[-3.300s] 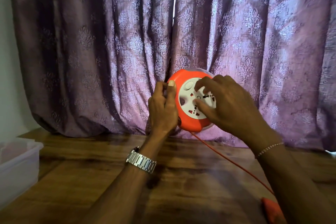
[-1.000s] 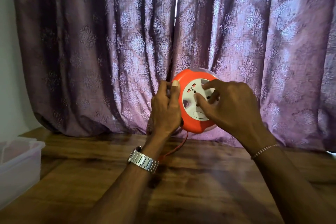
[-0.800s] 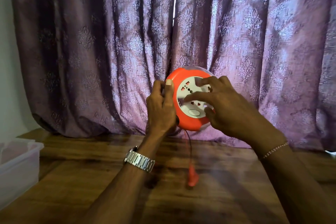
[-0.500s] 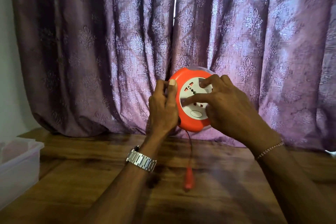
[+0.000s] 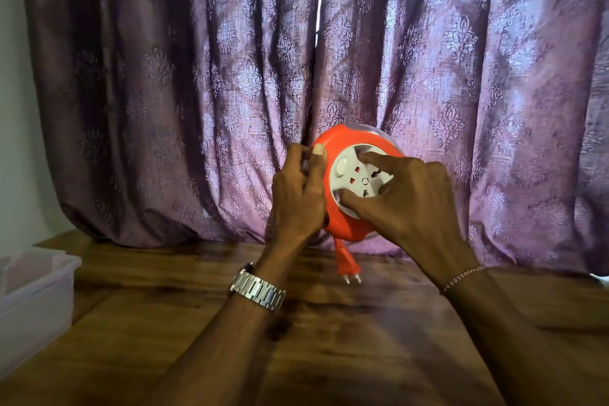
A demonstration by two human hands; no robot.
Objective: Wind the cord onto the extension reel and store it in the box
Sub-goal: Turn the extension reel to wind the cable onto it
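Note:
I hold a round orange extension reel [image 5: 346,227] upright in the air above the wooden table [image 5: 329,339]. My left hand [image 5: 298,198] grips its left rim, thumb on the orange edge. My right hand [image 5: 405,204] presses fingers and thumb onto the white socket disc [image 5: 354,180] on the reel's face. An orange two-pin plug [image 5: 346,265] hangs just below the reel on a very short bit of cord. The clear plastic box [image 5: 33,300] stands open at the table's left edge.
A purple patterned curtain [image 5: 197,92] hangs close behind the reel and reaches down to the table's far edge. A pale wall [image 5: 13,109] shows at the far left.
The socket disc has turned under my right hand. The hanging cord has shortened and the plug has risen from near the table up to just under the reel.

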